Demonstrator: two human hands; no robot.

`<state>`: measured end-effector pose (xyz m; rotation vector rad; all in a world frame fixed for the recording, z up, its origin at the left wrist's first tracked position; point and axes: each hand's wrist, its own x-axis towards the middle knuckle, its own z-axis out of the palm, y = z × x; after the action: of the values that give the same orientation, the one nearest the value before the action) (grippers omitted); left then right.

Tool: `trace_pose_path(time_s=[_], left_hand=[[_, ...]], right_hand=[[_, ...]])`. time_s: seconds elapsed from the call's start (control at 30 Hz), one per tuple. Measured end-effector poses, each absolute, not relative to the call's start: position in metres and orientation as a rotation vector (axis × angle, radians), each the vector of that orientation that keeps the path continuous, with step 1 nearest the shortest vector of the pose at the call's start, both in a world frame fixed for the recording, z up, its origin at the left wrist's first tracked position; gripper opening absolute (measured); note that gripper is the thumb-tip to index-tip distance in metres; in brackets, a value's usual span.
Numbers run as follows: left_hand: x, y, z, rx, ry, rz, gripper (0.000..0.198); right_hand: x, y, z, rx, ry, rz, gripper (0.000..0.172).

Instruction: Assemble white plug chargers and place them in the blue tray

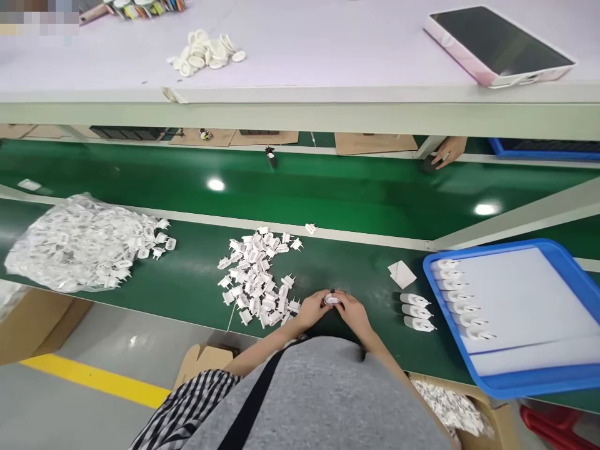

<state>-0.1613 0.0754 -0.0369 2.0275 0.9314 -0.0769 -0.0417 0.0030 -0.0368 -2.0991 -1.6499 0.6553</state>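
My left hand [310, 310] and my right hand [352, 312] meet close to my body at the bench's near edge. Between them the fingers of both grip a small white charger housing [332, 300], its oval face turned up; a small dark bit shows at its far end, too small to name. Just left of my left hand spreads a loose pile of white two-pin plug parts [255, 275]. To the right of my right hand, three white chargers [417, 314] lie in a row, next to some small white paper pieces [402, 274].
A blue tray [497, 392] at the right holds white sheets and a column of chargers. A clear bag [70, 244] of plug parts lies at the left. Beyond the green conveyor [328, 194] is another person's hand [450, 152]. A shelf [304, 62] overhangs, with white discs [204, 55] and a phone [501, 44].
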Motion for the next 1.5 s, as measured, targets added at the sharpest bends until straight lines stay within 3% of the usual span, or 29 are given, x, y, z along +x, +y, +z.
trace_pose_path(time_s=[0.6,0.93,1.07,1.27,1.5], left_hand=[[-0.163,0.073,-0.034,2.203,0.917,-0.102,0.029],[-0.163,0.075,-0.032,2.294,0.844,-0.128,0.032],[-0.155,0.084,-0.024,2.355,0.758,-0.313,0.034],[-0.129,0.094,-0.004,2.382,0.837,-0.758,0.022],[-0.116,0.098,0.003,2.323,0.890,-0.875,0.020]], right_hand=[[-0.040,-0.003,-0.040,-2.042,-1.776,0.515,0.021],[-0.043,0.001,-0.031,-2.110,-1.781,0.674,0.022],[-0.042,0.008,-0.024,-2.196,-1.818,0.814,0.028],[-0.037,0.028,-0.006,-2.233,-2.045,1.017,0.025],[-0.036,0.035,0.001,-2.243,-2.134,1.073,0.024]])
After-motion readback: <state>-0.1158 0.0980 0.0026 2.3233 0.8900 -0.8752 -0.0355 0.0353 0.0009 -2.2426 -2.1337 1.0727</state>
